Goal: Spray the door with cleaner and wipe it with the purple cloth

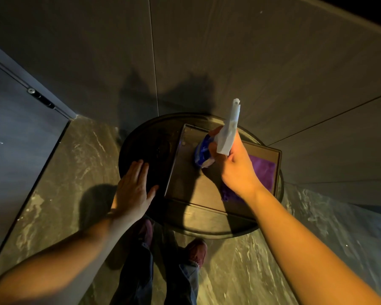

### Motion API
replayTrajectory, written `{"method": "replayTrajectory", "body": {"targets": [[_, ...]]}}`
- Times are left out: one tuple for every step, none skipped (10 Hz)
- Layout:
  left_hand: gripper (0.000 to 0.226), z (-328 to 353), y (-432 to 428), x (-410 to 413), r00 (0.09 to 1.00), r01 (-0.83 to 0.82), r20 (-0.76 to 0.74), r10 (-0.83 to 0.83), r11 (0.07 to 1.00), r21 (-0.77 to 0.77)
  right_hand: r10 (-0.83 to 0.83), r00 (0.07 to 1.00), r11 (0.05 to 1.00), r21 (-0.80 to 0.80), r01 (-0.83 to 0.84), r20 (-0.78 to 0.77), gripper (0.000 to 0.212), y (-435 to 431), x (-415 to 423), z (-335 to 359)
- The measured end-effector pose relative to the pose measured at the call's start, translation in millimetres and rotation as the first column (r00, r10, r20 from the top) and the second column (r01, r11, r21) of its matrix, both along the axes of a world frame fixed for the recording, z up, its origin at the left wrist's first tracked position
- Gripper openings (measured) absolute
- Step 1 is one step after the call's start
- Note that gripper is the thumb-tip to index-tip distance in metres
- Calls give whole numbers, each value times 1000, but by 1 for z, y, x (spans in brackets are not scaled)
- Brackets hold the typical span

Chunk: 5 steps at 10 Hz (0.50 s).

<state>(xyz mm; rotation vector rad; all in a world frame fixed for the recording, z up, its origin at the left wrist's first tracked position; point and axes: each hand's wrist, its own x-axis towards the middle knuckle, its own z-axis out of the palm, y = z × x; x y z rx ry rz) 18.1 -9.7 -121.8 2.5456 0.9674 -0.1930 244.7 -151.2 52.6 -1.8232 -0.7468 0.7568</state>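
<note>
My right hand (233,166) grips the neck of a spray bottle (229,130), which has a white trigger head and a blue body; its nozzle points up toward the wall. Under that hand a purple cloth (263,170) lies on a rectangular brown tray (191,186). The tray rests on a round dark table (139,150). My left hand (133,188) lies flat on the table's left side, fingers spread, holding nothing. The door (15,137) is at the far left, dark grey with a hinge showing.
Grey wall panels (207,51) rise right behind the table. The floor (75,172) is glossy marbled stone. My two legs and dark red shoes (196,252) stand just in front of the table.
</note>
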Motion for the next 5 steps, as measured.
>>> {"method": "replayTrajectory", "body": {"targets": [[83,-3,-1,1,1000,-13,4,13,1000,0,-14,996,1000,-12,15,91,20,1,-2,-1],[84,-7,2,1,1000,-3,10,3,1000,4,-62,993,998,-27,65,98,24,-4,-2,-1],[85,-4,1,1,1000,-9,-11,9,1000,-2,-29,999,999,38,29,-17,43,-6,-5,3],[84,7,3,8,999,-19,-48,18,999,-29,-41,999,997,-60,40,-9,59,-3,0,3],[82,27,5,17,988,-50,-150,32,992,-113,-73,997,996,-58,72,-15,68,-17,-5,7]]}}
